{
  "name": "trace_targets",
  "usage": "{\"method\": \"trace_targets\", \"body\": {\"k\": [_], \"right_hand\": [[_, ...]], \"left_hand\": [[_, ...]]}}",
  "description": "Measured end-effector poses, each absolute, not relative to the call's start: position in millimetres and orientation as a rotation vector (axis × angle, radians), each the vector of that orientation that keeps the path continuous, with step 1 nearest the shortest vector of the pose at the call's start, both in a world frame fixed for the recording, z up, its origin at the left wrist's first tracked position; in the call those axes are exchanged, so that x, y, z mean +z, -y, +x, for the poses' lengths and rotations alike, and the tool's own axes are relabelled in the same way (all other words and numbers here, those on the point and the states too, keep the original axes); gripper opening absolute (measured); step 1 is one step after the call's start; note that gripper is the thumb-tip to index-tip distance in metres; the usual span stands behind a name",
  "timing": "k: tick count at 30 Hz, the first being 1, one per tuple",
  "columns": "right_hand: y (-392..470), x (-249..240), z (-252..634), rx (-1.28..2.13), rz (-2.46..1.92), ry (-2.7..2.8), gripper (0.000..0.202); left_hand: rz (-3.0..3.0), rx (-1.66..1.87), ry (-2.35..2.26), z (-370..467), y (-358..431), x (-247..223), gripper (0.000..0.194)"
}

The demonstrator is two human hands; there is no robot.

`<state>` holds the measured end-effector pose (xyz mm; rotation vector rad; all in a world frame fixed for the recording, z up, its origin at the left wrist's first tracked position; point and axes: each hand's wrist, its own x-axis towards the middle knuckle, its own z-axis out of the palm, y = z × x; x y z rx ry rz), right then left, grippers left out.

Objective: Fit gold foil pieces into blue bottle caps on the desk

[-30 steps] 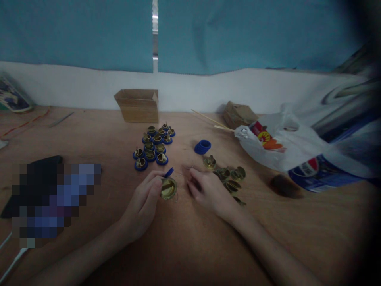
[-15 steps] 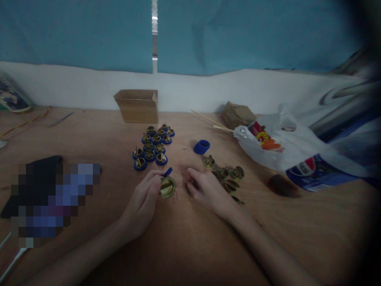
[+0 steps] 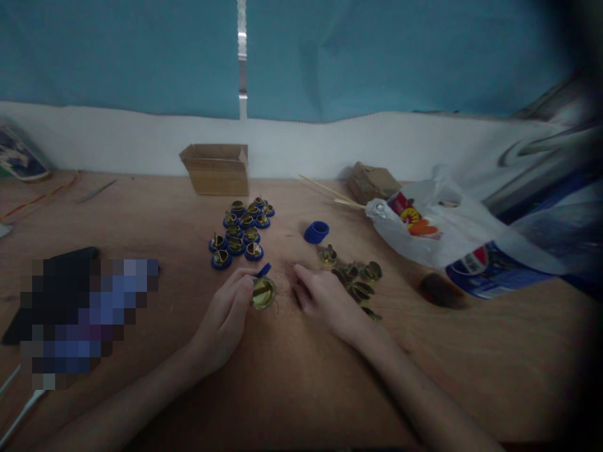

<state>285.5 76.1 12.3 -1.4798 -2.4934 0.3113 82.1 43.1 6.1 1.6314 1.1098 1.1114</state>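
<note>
My left hand (image 3: 226, 311) pinches a round brass-coloured metal piece (image 3: 264, 294), its hollow side with a crossbar facing me. A blue ring (image 3: 264, 270) sticks up by the same fingers, behind the metal piece. My right hand (image 3: 323, 298) rests low over the tabletop with curled fingers; whatever may be in them is hidden. Faint thin strands (image 3: 277, 307) show between the hands. Left of centre stand several brass pieces seated in blue rings (image 3: 235, 245). Several brass pieces without rings (image 3: 362, 291) lie by my right wrist. A small stack of blue rings (image 3: 316, 232) sits farther back.
An open cardboard box (image 3: 219, 171) stands against the wall, with a smaller brown box (image 3: 373, 181) to its right. A white plastic bag (image 3: 443, 238) and a blue packet (image 3: 499, 270) lie at right. A dark device (image 3: 70, 276), partly pixelated, lies at left with a white cable.
The whole view has shifted slightly. My hands keep nearly the same pose, the left one still holding the brass piece.
</note>
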Motion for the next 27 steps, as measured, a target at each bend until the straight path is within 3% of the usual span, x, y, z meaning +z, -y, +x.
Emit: {"method": "trace_targets", "body": {"k": [27], "right_hand": [[-75.4,12.2,285.5,0.245,-1.500,2.603,0.023]], "left_hand": [[1.633,1.126,-1.099,84.9,-44.8,5.4,0.035]]}}
